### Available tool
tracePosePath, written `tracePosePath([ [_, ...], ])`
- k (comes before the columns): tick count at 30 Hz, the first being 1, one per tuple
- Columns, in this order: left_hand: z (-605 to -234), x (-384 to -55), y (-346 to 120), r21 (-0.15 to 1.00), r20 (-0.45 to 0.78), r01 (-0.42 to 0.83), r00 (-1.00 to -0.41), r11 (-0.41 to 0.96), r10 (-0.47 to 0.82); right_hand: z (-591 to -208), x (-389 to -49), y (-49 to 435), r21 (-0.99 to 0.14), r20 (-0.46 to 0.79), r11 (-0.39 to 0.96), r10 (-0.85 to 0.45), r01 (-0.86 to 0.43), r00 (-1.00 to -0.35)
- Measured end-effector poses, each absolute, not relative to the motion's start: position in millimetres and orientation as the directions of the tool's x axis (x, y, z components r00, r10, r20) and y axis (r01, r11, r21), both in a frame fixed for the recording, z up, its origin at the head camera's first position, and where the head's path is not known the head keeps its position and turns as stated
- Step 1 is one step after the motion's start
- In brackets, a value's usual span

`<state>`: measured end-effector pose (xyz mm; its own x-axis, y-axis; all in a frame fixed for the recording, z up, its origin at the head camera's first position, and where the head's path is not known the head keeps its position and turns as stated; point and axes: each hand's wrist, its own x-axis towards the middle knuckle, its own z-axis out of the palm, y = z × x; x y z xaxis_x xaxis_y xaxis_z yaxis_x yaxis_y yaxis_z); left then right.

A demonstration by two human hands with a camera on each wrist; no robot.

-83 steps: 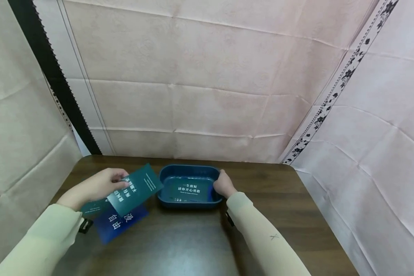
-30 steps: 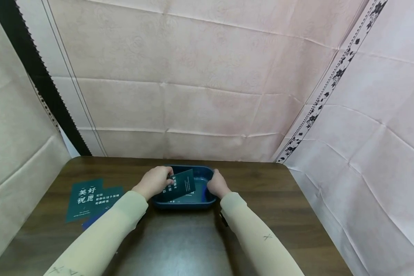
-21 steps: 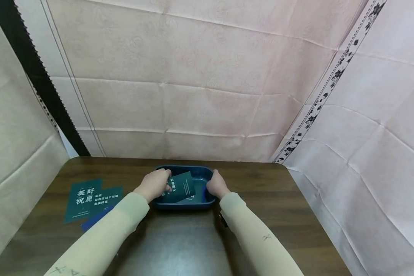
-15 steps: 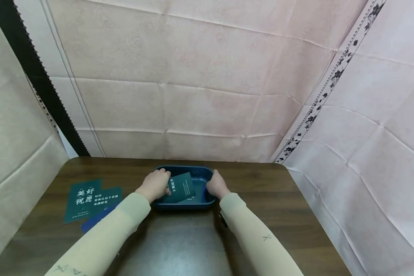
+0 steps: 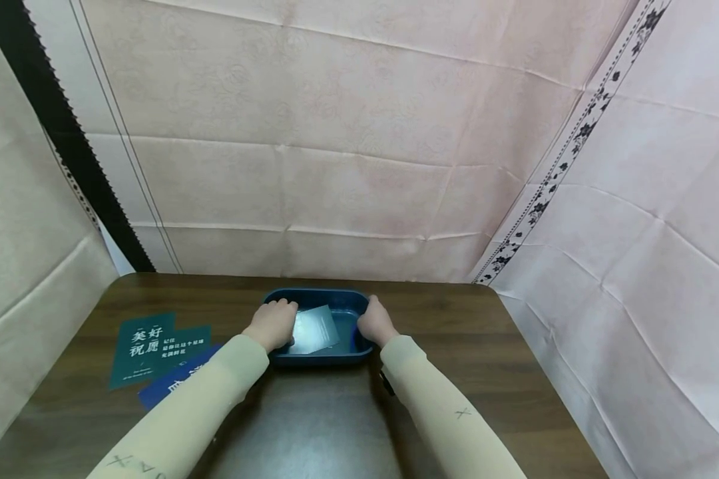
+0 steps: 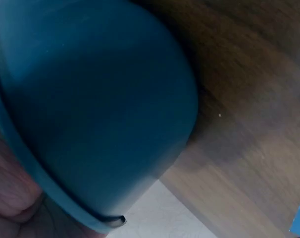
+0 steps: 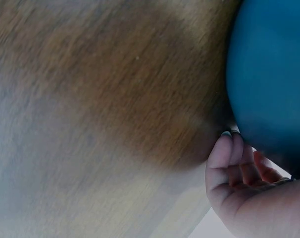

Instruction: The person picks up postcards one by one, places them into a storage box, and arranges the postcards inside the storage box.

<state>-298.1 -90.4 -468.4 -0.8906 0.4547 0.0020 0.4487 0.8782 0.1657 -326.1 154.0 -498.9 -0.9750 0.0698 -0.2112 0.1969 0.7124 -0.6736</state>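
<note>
A dark blue tray (image 5: 313, 360) with raised walls sits near the table's far edge. Over its left wall reaches my left hand (image 5: 274, 324), fingers curled down around the left end of a green card (image 5: 313, 330), which looks pale with glare. That card lies low inside the tray, on top of other cards; the fingertips are hidden. In the left wrist view, part of the hand shows beyond the tray's rim (image 6: 46, 183). My right hand (image 5: 377, 322) grips the tray's right end, and its curled fingers show beside the tray's outer wall (image 7: 274, 84) in the right wrist view.
Left of the tray, two green cards with white lettering, one large (image 5: 142, 351) and one smaller (image 5: 186, 344), overlap a blue card (image 5: 170, 386). The left sleeve partly covers the blue one. Pale cloth (image 5: 347, 199) hangs behind the brown wooden table (image 5: 467, 346).
The left hand has carried the green card from above the table at left into the tray and lowered it there, and the card now catches glare. My right hand keeps its hold.
</note>
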Motion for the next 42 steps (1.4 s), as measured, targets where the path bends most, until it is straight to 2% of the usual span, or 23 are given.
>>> tracePosePath([
  [10,-470.6,-298.0,-92.7,0.174,-0.044,0.418,-0.901,0.892,0.431,-497.2,-324.9,148.3,-0.684,-0.219,0.700,0.069,0.204,-0.973],
  [16,-467.5,-293.0,-92.1,0.221,-0.106,0.387,-0.903,0.895,0.416,-498.4,-325.2,147.0,-0.688,-0.219,0.699,0.056,0.195,-0.974],
  [24,-476.9,-295.3,-88.5,0.203,-0.126,0.372,-0.907,0.906,0.401,-501.9,-326.9,146.1,-0.677,-0.225,0.711,0.045,0.189,-0.973],
  [33,-454.6,-284.3,-89.1,0.429,-0.021,0.357,-0.915,0.830,0.404,-498.2,-326.1,146.8,-0.677,-0.236,0.705,0.066,0.213,-0.969],
  [42,-431.0,-273.0,-119.6,0.496,0.067,0.327,-0.938,0.804,0.340,-499.3,-327.7,152.1,-0.672,-0.233,0.708,0.074,0.215,-0.970],
])
